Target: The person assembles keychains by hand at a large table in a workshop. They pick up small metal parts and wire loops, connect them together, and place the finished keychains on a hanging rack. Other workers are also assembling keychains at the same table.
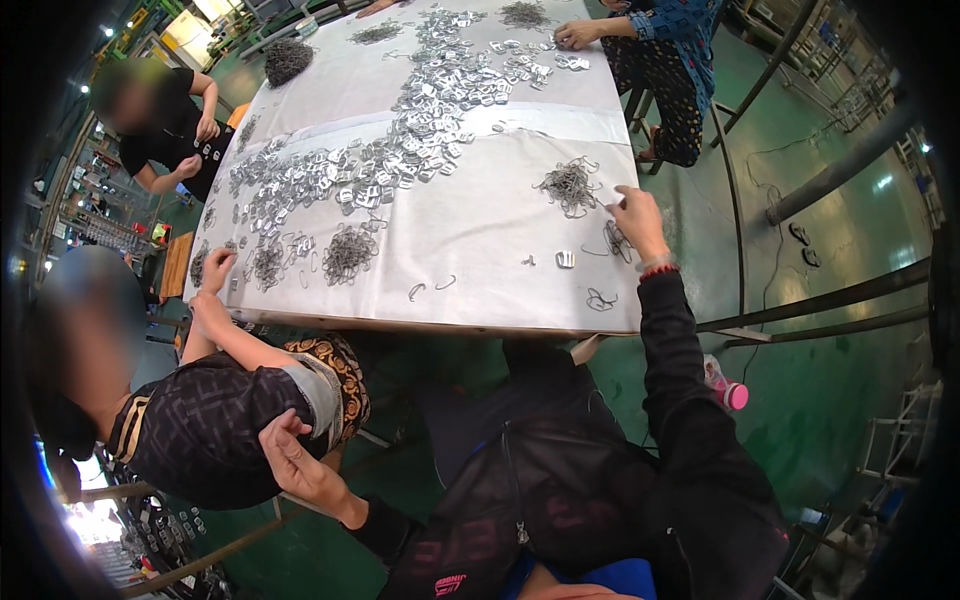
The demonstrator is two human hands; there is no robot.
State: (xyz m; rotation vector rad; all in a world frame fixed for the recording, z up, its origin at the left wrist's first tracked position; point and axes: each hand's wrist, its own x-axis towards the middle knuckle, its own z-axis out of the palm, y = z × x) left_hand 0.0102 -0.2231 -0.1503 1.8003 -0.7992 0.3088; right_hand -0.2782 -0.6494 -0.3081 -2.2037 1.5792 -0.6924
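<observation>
My right hand (640, 222) reaches over the right side of the white-covered table. Its fingers are apart, with nothing visible between them. Just below the fingers lies a small cluster of thin wire hooks (617, 241), and a bigger pile of wire hooks (569, 188) is to their left. My left hand (296, 462) is raised off the table at the lower left, fingers curled together; whatever they may hold is too small to see. A single metal buckle (565, 260) rests on the cloth, and another few hooks (601, 300) lie near the front edge.
Silvery buckles (430, 135) spread in a broad band across the table (480, 230). More hook piles (350, 254) lie on the left. A seated co-worker (215, 430) is close beside my left hand; others sit around the table. A pink-capped bottle (735, 396) is at right.
</observation>
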